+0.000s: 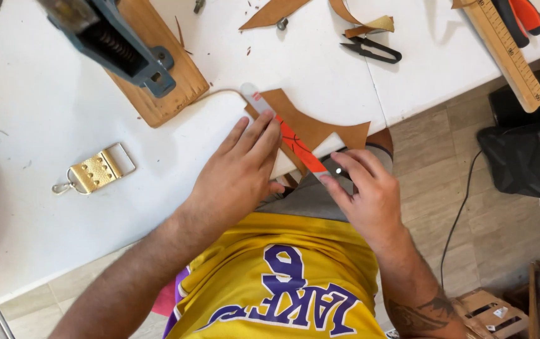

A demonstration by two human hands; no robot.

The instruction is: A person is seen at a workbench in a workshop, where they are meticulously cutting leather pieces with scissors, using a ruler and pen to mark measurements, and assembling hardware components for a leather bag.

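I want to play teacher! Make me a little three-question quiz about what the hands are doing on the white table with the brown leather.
1. True or false: the left hand presses flat on the ruler.
2. What lies under the ruler? A) the gold buckle B) the brown leather piece C) the black snips
3. Fill in: the right hand holds a small tool against the ruler's ____ end.

Key:
1. True; its fingers lie along the ruler.
2. B; the leather sits at the edge of the white table.
3. Lower, the end nearest the person. What kind of tool it is cannot be told.
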